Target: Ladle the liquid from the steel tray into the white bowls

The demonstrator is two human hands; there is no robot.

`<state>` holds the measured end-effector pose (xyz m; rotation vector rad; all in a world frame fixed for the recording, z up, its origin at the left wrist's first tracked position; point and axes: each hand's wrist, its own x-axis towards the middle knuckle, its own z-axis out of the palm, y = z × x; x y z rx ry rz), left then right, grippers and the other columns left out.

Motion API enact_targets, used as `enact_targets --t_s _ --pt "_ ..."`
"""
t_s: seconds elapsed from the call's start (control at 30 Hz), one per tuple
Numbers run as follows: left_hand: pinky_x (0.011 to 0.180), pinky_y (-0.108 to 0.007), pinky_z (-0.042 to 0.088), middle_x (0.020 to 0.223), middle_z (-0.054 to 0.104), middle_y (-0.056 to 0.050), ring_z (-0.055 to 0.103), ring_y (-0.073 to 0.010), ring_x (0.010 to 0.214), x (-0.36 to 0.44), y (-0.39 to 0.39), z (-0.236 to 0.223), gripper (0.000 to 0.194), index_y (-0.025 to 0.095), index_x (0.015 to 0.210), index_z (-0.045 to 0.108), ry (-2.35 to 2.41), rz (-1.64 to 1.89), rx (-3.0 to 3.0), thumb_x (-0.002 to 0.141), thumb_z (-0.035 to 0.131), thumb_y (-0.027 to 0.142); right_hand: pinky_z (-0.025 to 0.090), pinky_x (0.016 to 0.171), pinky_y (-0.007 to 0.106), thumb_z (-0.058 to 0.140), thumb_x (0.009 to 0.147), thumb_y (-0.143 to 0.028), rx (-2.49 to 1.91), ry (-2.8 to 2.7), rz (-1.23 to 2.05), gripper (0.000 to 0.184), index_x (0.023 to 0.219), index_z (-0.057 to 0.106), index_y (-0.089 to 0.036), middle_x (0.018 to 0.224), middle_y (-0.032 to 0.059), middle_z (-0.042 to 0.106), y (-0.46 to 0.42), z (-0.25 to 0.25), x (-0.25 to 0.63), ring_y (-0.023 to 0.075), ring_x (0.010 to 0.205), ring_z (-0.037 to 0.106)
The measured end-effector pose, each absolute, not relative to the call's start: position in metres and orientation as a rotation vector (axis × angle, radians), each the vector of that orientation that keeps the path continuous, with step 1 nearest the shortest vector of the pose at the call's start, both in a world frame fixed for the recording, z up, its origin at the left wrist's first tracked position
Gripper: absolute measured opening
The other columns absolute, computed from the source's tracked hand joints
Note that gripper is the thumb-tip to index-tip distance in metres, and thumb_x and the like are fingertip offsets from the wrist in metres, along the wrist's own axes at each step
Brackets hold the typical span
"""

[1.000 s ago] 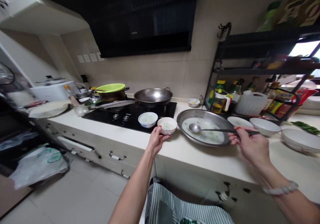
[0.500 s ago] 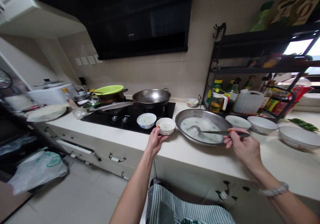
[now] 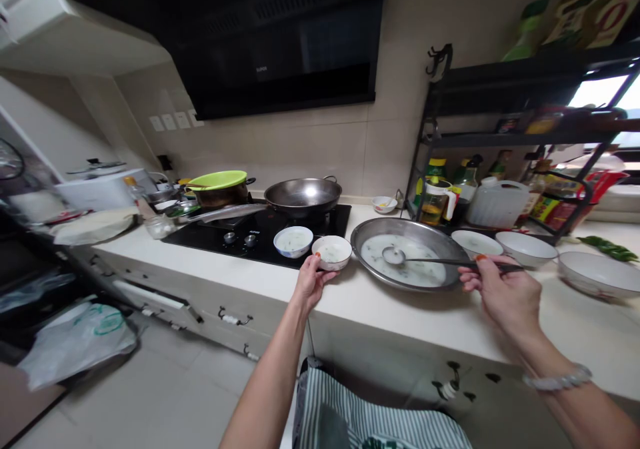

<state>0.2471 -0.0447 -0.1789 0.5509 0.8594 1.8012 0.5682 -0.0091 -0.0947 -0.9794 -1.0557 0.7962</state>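
My left hand (image 3: 311,281) grips the near edge of a small white bowl (image 3: 332,262) that holds pale, milky soup with green bits. Around the handle of a metal ladle (image 3: 435,260) my right hand (image 3: 503,292) is closed. The ladle's head rests in the milky soup (image 3: 415,272) inside a wide steel basin (image 3: 367,272). Just left of the held bowl, on the hob's edge, sits another filled bowl (image 3: 293,243) with a blue pattern.
To the right stand a bowl with pale liquid (image 3: 475,243) and two more white bowls, one (image 3: 526,250) beside it. A wok (image 3: 303,195) and a pot with a green basin (image 3: 218,181) occupy the hob (image 3: 220,242). A black rack (image 3: 505,141) holds bottles.
My right hand has moved to the right with the ladle, whose head has shifted slightly right in the soup. My left hand stays on the bowl.
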Motion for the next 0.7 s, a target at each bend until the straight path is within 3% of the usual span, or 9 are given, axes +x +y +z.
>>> enact_targets --t_s 0.7 --pt "0.062 -0.032 0.06 0.104 0.064 -0.011 0.069 -0.0207 0.076 0.248 -0.0454 -0.1783 0.028 0.015 0.098 0.057 0.866 1.8 0.551 0.08 0.067 0.034 0.046 0.033 0.02 0.077 0.062 -0.04 -1.007 -1.052 0.803 0.035 0.077 0.057 -0.016 0.054 0.0053 0.065 -0.0122 -0.0898 0.5651 0.0142 0.039 0.057"
